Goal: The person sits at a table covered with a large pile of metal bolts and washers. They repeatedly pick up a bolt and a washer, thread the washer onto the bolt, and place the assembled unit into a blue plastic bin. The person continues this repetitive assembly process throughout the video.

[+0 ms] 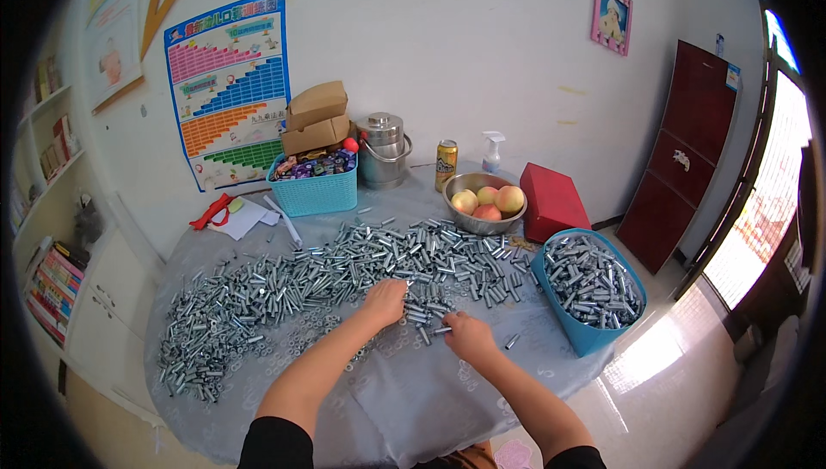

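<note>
A broad heap of short silvery metal tubes (pixel 284 284) spreads over the table. Small metal nuts or washers (pixel 311 324) lie loose along the heap's near edge. My left hand (pixel 385 301) reaches into the front of the heap, its fingers curled together; what is in them is hidden. Just right of it, my right hand (pixel 469 336) pinches one end of a metal tube (pixel 441 330) by the fingertips. Between the hands lies a small cluster of tubes (pixel 424 310). One single tube (pixel 513 342) rests apart, to the right of my right hand.
A blue basket (pixel 564 318) full of similar tubes stands at the table's right edge. Behind the heap are a turquoise basket (pixel 314 196) of wrapped items, a steel pot (pixel 384 155), a can (pixel 446 165), a spray bottle (pixel 491 155), a fruit bowl (pixel 482 225) and a red box (pixel 552 202).
</note>
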A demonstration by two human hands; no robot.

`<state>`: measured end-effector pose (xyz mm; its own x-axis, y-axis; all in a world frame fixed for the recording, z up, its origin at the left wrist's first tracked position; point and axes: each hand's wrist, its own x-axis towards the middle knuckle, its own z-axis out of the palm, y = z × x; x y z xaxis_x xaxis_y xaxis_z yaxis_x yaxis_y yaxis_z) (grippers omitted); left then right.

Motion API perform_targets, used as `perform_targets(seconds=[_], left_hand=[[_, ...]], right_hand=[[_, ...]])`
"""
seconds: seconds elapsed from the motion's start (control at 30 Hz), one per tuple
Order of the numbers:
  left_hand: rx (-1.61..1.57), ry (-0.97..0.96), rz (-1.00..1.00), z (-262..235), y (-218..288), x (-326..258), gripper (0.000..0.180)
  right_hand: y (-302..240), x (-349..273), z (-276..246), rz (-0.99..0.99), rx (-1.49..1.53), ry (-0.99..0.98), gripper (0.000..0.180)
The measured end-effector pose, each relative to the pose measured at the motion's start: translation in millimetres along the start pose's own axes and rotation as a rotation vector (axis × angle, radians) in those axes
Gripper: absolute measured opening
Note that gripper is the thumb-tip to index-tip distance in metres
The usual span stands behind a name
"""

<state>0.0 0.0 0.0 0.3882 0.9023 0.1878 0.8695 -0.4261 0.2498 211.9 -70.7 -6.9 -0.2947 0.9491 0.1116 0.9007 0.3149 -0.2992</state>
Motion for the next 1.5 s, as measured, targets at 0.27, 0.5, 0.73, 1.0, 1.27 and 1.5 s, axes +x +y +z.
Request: perform_targets(seconds=[0.27, 0.5, 0.73, 1.0, 1.27, 1.5], left_hand=[[-0.167, 0.077, -0.281, -12, -6, -3, 0.026], [-0.061, 0.019, -0.3, -6, 9, 17, 0.034], [-0.004, -0.006, -0.342, -1, 14, 27, 0.015], [-0.103, 0.108, -0.215, 12, 4, 19, 0.016], [-0.464, 0.165, -0.151, 12, -11, 6, 0.016], [-0.867, 0.031, -0.376, -9, 3, -1, 0.022]], right_hand=[[32, 11, -12, 0.338, 0.846, 0.015, 0.03], [38, 60, 4, 0.206, 0.539, 0.162, 0.031], [0, 79, -16, 0.281, 0.136, -0.037, 0.051], [-28, 92, -20, 0.314, -0.036, -0.123, 0.067], [-14, 68, -10, 0.17, 0.018, -0.049, 0.052], [22, 44, -5, 0.175, 0.492, 0.073, 0.031]])
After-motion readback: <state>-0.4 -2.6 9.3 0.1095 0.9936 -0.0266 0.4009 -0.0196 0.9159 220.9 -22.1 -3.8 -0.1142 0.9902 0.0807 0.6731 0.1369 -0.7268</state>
